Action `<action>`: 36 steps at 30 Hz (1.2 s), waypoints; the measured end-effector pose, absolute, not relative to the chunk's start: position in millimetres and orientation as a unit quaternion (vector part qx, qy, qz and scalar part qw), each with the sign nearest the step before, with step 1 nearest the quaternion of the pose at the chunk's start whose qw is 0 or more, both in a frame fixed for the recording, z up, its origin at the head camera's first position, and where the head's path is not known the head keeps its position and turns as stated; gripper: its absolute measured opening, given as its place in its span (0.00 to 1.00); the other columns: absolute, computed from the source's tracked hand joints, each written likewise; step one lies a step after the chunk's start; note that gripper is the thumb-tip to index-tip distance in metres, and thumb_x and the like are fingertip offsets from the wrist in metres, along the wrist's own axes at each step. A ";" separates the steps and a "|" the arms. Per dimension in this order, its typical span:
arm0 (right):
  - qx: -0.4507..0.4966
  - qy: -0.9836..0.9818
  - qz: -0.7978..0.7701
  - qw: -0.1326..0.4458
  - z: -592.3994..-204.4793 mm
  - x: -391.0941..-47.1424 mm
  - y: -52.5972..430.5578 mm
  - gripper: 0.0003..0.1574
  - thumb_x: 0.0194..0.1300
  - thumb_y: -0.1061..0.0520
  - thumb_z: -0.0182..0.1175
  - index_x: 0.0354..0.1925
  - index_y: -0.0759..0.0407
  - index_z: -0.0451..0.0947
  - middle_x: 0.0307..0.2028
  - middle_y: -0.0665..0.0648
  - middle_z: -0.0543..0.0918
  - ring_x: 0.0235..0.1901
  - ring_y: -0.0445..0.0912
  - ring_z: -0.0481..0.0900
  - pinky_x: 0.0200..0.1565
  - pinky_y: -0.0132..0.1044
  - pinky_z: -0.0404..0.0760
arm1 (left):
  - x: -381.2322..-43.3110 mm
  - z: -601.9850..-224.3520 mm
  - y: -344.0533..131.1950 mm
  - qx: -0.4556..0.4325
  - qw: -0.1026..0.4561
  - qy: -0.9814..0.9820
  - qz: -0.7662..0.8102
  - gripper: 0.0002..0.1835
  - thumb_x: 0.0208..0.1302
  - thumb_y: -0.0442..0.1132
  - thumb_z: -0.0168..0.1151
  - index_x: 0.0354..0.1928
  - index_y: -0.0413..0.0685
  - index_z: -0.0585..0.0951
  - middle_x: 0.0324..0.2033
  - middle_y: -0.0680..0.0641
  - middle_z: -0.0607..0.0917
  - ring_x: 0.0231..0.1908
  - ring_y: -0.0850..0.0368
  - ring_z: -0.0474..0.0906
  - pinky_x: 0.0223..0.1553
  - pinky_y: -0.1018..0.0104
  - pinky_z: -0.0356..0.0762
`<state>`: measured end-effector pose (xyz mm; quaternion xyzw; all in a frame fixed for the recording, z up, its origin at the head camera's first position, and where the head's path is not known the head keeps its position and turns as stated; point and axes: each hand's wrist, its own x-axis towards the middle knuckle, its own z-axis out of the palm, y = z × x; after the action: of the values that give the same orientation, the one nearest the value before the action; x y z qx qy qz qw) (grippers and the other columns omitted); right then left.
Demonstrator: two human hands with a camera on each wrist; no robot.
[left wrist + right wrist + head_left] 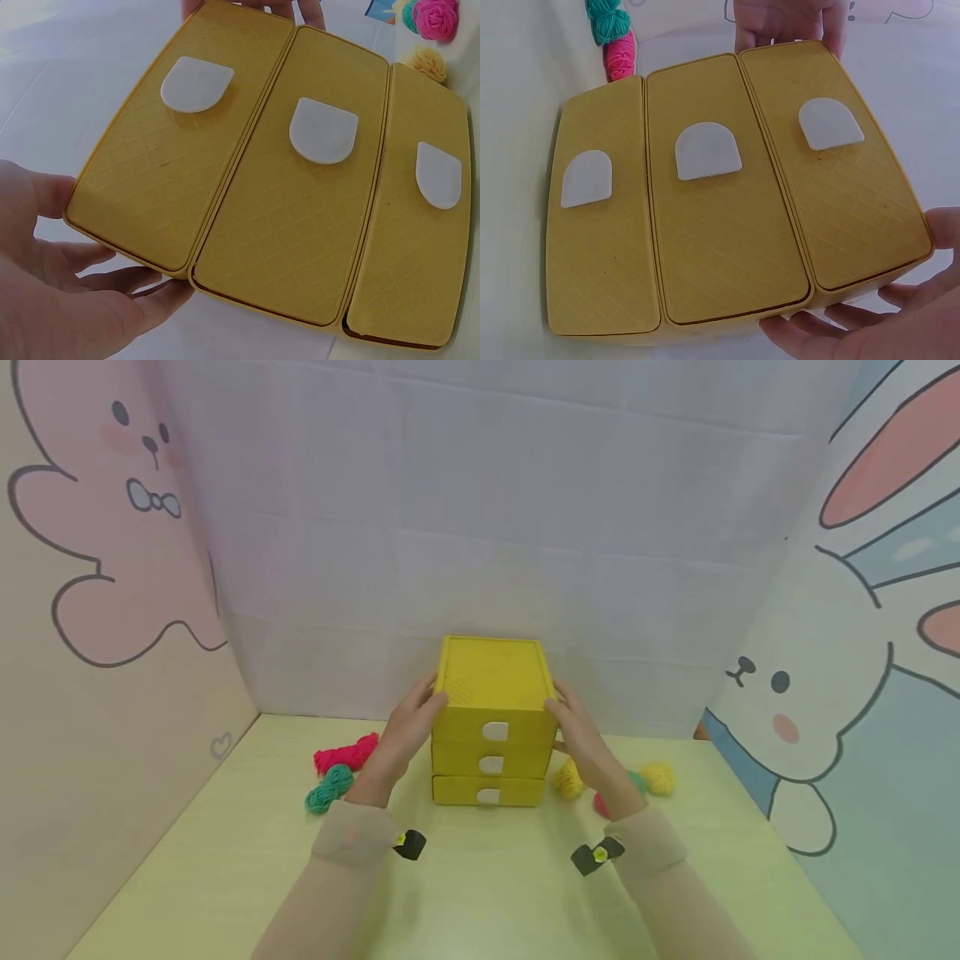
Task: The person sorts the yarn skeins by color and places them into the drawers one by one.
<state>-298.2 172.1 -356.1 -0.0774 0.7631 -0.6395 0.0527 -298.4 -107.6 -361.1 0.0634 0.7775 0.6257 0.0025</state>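
A yellow three-tier drawer box point(491, 727) with white rounded tabs stands on the table by the back wall; all its drawers look closed. My left hand point(405, 727) holds its left side near the top, thumb by the front upper corner and fingers along the side. On the opposite side my right hand point(583, 735) grips it in the same way. In the left wrist view the left fingers point(112, 300) bend against the side wall. The right wrist view has the right hand point(885, 315) on the box's other side, its fingertips at the tier edges.
Left of the box lie a red yarn skein point(347, 753) and a green one point(328, 788). On the right are a yellow skein point(568, 779), another yellow one point(658, 778), and red yarn point(602, 805) partly behind my wrist. A white cloth wall point(480, 527) stands behind.
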 end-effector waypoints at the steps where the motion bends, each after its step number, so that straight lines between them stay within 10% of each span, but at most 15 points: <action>1: -0.077 0.762 -0.641 0.052 -356.2 -298.3 171.6 0.43 0.85 0.42 0.42 0.87 0.46 0.39 0.83 0.65 0.49 0.82 0.62 0.51 0.75 0.70 0.60 | -299.3 -361.2 -108.3 0.065 0.001 0.778 0.625 0.34 0.82 0.57 0.48 0.85 0.69 0.56 0.81 0.47 0.63 0.79 0.42 0.59 0.77 0.34 0.59; 17: -0.116 0.791 -0.598 0.056 -363.7 -290.5 182.9 0.46 0.86 0.36 0.42 0.87 0.49 0.38 0.83 0.67 0.48 0.80 0.67 0.54 0.74 0.68 0.63 | -304.1 -361.5 -113.4 0.088 -0.012 0.779 0.621 0.33 0.83 0.54 0.47 0.85 0.63 0.58 0.80 0.46 0.65 0.79 0.43 0.61 0.78 0.37 0.58; 29: -0.077 0.859 -0.493 0.111 -372.3 -267.6 204.7 0.40 0.83 0.35 0.49 0.68 0.69 0.72 0.62 0.70 0.81 0.61 0.67 0.81 0.60 0.60 0.83 | -306.9 -364.8 -115.1 0.100 -0.007 0.774 0.625 0.33 0.84 0.54 0.47 0.85 0.65 0.56 0.81 0.47 0.63 0.79 0.44 0.59 0.79 0.37 0.56; 36: -0.099 0.834 -0.518 0.164 -372.5 -261.9 201.0 0.38 0.84 0.36 0.47 0.64 0.68 0.78 0.60 0.68 0.83 0.58 0.63 0.83 0.60 0.57 0.84 | -307.2 -364.7 -113.4 0.085 0.007 0.770 0.632 0.33 0.84 0.54 0.47 0.85 0.66 0.57 0.81 0.47 0.64 0.79 0.43 0.59 0.78 0.35 0.55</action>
<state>-261.9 201.0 -372.5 -0.0985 0.8338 -0.5177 0.1643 -307.2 -113.4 -364.7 0.0849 0.7700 0.6323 0.0071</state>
